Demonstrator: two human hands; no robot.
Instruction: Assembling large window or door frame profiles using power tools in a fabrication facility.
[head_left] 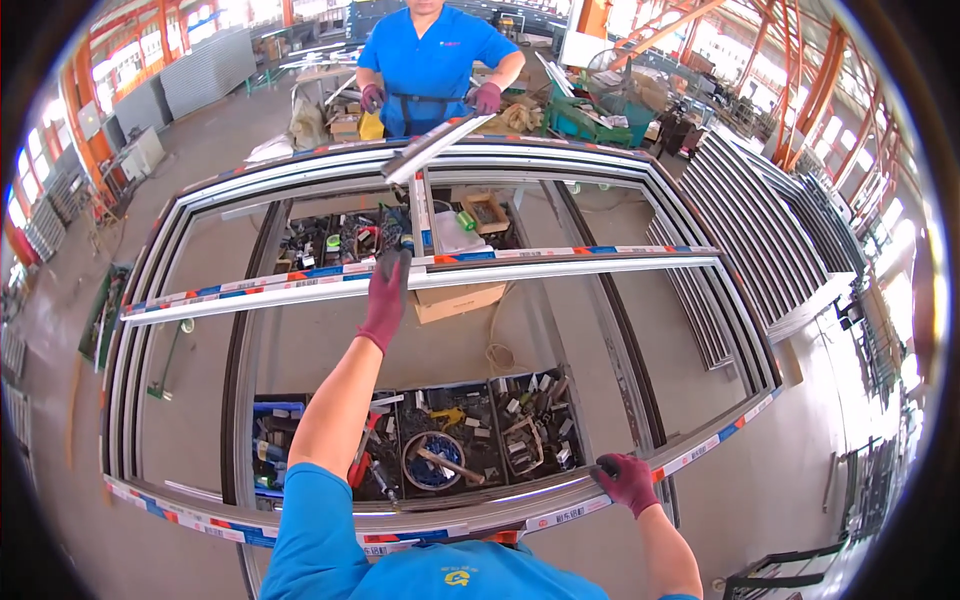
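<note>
A large silver aluminium window frame (700, 450), with printed protective tape along its edges, lies across the stand before me. My left hand (386, 295), in a maroon glove with dark fingers, reaches across the frame's crossbar (560, 262). Its fingers are closed; a small dark piece with a yellowish band (406, 243) shows at their tips, and what they hold is partly hidden. My right hand (625, 482), gloved alike, is curled over the near rail at the right. Beyond the crossbar, a short upright bar (423, 215) joins the far rail.
Opposite, a person in blue (425, 60) with maroon gloves holds a loose silver profile (435, 148) over the far rail. Below the frame are parts bins (540, 420), a round bowl (410, 470) with a hammer, and a cardboard box (460, 302). Stacked frames (760, 230) stand right.
</note>
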